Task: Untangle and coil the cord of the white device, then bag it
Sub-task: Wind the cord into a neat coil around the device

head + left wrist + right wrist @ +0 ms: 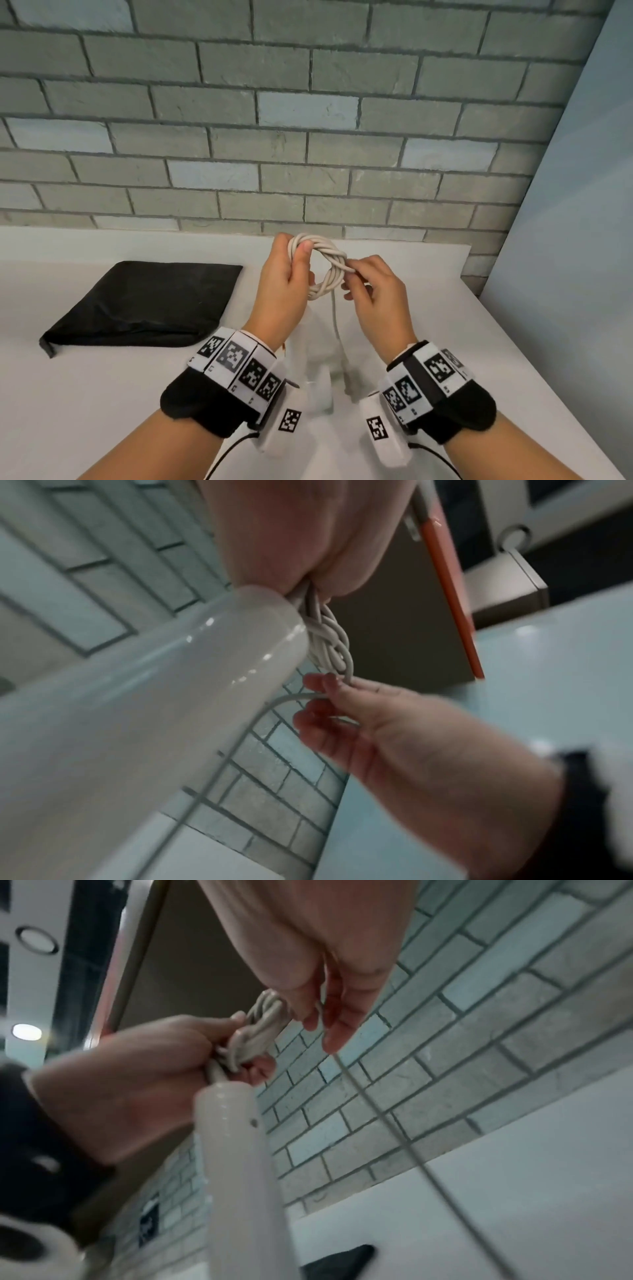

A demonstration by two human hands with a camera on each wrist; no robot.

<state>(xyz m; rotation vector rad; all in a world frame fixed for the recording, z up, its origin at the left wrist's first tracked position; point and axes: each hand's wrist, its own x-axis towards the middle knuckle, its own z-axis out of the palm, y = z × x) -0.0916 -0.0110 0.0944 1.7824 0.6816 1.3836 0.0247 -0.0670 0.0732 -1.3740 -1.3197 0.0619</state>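
Observation:
A coil of white cord [330, 263] is held up over the table between both hands. My left hand [294, 248] grips the coil's left side, thumb across the loops. My right hand [352, 269] pinches a strand on the coil's right side. The twisted loops [329, 639] show between the two hands in the wrist views, as does the coil [260, 1031]. The white device [320, 387], blurred, hangs below the hands between my wrists; its glossy body [154, 696] sits close under the left hand. A loose strand [377, 1110] drops from my right fingers. The black bag [144, 301] lies flat at left.
The white table [102, 394] meets a grey brick wall [308, 137] at the back and a pale blue panel [565, 240] on the right. The black bag's opening faces the table's near left side.

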